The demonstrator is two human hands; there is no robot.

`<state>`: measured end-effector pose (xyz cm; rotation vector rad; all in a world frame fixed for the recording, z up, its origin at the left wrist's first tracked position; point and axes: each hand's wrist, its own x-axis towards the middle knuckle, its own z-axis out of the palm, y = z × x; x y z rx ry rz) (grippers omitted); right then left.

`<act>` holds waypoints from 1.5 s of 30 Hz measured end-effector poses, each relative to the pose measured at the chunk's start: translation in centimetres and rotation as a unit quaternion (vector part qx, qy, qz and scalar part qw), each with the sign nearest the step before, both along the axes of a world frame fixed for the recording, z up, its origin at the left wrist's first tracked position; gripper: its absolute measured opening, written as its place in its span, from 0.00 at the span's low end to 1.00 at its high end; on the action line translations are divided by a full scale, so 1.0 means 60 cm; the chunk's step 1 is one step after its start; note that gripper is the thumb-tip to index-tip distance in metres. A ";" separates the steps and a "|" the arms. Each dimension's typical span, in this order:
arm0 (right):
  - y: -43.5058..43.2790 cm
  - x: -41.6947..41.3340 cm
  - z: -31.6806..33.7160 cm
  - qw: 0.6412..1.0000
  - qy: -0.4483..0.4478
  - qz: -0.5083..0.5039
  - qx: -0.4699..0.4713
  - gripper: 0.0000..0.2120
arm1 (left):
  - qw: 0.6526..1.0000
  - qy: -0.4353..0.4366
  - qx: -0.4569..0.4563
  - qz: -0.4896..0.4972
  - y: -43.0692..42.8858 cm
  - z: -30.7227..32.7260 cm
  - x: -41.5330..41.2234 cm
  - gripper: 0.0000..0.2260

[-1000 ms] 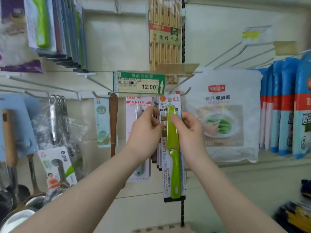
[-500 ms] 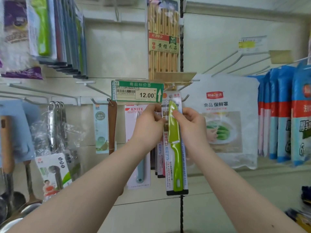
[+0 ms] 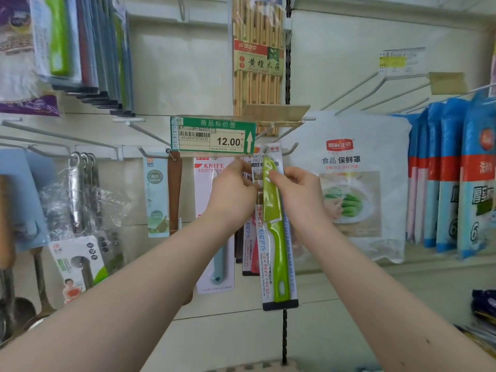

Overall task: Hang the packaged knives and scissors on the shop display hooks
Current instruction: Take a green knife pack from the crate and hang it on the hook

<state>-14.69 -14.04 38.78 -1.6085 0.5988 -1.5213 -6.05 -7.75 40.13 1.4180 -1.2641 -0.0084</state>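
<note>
Head view: both hands [image 3: 232,194] [image 3: 300,196] pinch green knife pack [image 3: 276,237]; hook hidden behind price tag [image 3: 213,134].

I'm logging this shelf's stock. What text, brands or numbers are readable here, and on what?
"商品标价签", "12.00", barcode "6928947476235": green price tag.
"KNIFE": white knife card.
"KITCHEN FRUIT": green knife package; its Korean side text is too small to read.
"WOOD", "黄檀木筷": chopsticks pack.
"食品 保鲜罩": food cover bag.
"6": blue packs; their other text is cut off.
Yellow shelf label: blurred.
</note>
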 end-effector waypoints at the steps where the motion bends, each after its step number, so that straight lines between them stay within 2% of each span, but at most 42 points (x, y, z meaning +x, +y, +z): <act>1: -0.004 0.002 0.001 1.000 0.007 0.000 0.002 0.16 | 1.000 -0.002 0.008 0.004 -0.002 0.001 0.001 0.11; 5: -0.016 0.015 0.008 0.999 0.032 -0.014 0.015 0.13 | 0.999 -0.021 0.036 0.031 -0.004 0.003 0.003 0.10; 10: -0.026 0.029 -0.001 0.999 0.044 -0.017 0.027 0.09 | 0.986 -0.136 0.026 0.097 0.004 -0.011 -0.002 0.11; 13: -0.029 0.033 -0.004 0.998 0.051 -0.025 0.038 0.11 | 0.986 -0.138 0.016 0.097 0.006 -0.014 0.001 0.12; 17: -0.029 0.028 -0.009 0.997 0.040 -0.038 0.045 0.16 | 0.991 -0.111 0.003 0.077 0.010 -0.021 0.004 0.12; 21: -0.022 0.018 -0.024 0.997 0.035 -0.065 -0.011 0.22 | 0.994 -0.066 -0.077 0.047 0.021 -0.035 0.004 0.11; 27: 0.024 -0.004 -0.066 0.996 0.003 -0.010 -0.092 0.20 | 0.984 0.002 -0.179 -0.010 0.048 -0.084 0.004 0.09; 32: 0.048 -0.004 -0.136 0.992 -0.008 0.027 -0.123 0.20 | 0.970 0.062 -0.228 -0.048 0.071 -0.139 0.005 0.07; 35: 0.064 0.004 -0.180 0.991 -0.006 0.045 -0.129 0.18 | 0.967 0.082 -0.230 -0.069 0.089 -0.178 0.008 0.07; 41: 0.084 0.013 -0.278 0.993 0.000 0.066 -0.102 0.16 | 0.959 0.185 -0.194 -0.090 0.108 -0.283 0.028 0.08; 45: 0.083 0.015 -0.351 0.994 0.042 0.066 -0.075 0.15 | 0.963 0.196 -0.173 -0.072 0.137 -0.366 0.037 0.08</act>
